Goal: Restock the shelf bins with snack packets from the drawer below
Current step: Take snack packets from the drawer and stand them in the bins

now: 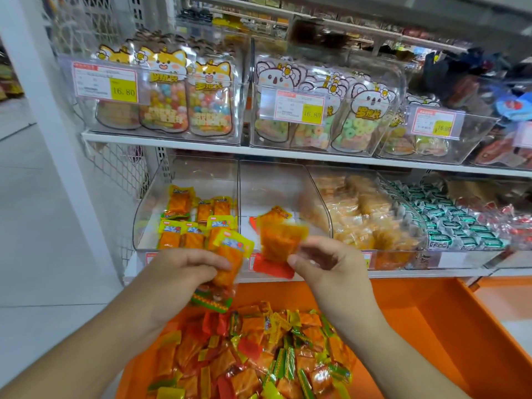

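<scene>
Down at the bottom, a big orange drawer [449, 335] is sitting open, and a heap of small orange, yellow, green and red snack packets [253, 358] is lying inside it. Above the drawer, two bare arms are reaching toward the low white shelf [403, 272]. The left hand [184, 269] is curling its fingers [218, 264] around an orange snack packet with a yellow top [230, 254], and a green and red packet [213, 299] is hanging just under that hand. The right hand [322, 262] is pinching a blurry orange packet [280, 240] between its thumb and bent fingers, holding it up in front of the middle clear plastic bin [270, 182]. That middle bin is looking nearly bare, with only a packet or two showing behind the held one. Just to the left, another clear plastic bin [149, 203] is holding a few orange packets with yellow tops [190, 223]. To the right, a clear bin is sitting full of pale orange wrapped snacks [362, 214], and beside it are green and white wrapped sweets [449, 220]. Higher up, clear boxes are holding animal-shaped bags of bright candy [184, 99] with yellow price tags [123, 90].
</scene>
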`<state>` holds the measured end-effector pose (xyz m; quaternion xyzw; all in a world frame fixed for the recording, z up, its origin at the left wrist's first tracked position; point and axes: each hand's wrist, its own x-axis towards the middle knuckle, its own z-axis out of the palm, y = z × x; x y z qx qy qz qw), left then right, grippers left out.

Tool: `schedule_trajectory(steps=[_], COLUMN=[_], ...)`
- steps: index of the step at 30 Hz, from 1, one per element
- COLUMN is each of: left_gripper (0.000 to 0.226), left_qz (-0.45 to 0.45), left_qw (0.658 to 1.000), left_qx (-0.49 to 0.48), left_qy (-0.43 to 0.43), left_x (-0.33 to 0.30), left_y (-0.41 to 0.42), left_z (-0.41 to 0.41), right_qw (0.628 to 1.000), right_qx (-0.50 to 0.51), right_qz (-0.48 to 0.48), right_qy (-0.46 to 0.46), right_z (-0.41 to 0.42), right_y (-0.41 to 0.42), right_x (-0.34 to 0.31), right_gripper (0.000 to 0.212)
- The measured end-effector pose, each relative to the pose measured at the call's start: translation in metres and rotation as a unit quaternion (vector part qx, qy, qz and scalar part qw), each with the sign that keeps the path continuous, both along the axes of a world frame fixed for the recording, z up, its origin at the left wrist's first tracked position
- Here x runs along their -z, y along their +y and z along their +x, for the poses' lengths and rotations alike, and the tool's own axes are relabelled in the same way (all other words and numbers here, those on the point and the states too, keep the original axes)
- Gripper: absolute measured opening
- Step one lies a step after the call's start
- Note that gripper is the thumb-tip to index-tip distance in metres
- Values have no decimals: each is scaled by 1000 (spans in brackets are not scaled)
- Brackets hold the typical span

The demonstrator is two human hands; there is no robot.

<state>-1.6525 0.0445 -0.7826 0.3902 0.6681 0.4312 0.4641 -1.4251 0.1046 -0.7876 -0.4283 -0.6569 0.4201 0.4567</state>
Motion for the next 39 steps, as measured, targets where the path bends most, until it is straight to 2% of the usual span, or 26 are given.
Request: schedule_trajectory(steps=[3, 6, 11, 14, 16, 18, 22, 26, 29, 33, 36, 39], left_gripper=[21, 27, 36, 31, 29, 28, 25, 23, 28, 38, 39, 37], left_qz=[-19, 0, 42, 83, 109, 122, 122, 144, 156, 151, 151, 160], left_qw=[989, 986, 991, 994, 993, 992, 992, 984, 976, 968, 967, 968], left_qx=[13, 39, 19, -8, -26, -28, -13, -52, -38, 0, 8, 2], left_qy=[-144, -160, -124, -77, -36, -28, -12, 90, 147, 202, 204, 194], left_x=[4, 7, 8, 9, 11, 13, 16, 15, 13, 20, 27, 33], left_y=[3, 1, -3, -3, -3, -4, -3, 14, 32, 49, 59, 67], left_z=[12, 14, 14, 16, 18, 20, 24, 8, -7, -19, -24, -25], right_qw=[982, 967, 980, 997, 998, 992, 995, 997, 998, 990, 983, 980], right_qx=[-36, -48, -33, -7, -20, -55, -58, 3, 33, 74, 59, -33], right_qz=[166, 217, 143, 66, -17, -81, -72, -74, -46, -60, -86, -86], right_qy=[-88, -123, -131, -31, 55, 84, 33, 29, -25, -108, -148, -178], right_z=[-5, -7, -6, -9, -10, -12, -18, -14, -16, -43, -67, -88], right_y=[-6, -8, -9, -12, -11, -11, -8, 17, 59, 144, 201, 231], right_x=[2, 6, 1, 5, 8, 9, 16, 17, 14, 36, 64, 78], right_gripper=[25, 23, 36, 38, 27, 19, 31, 33, 32, 37, 36, 38])
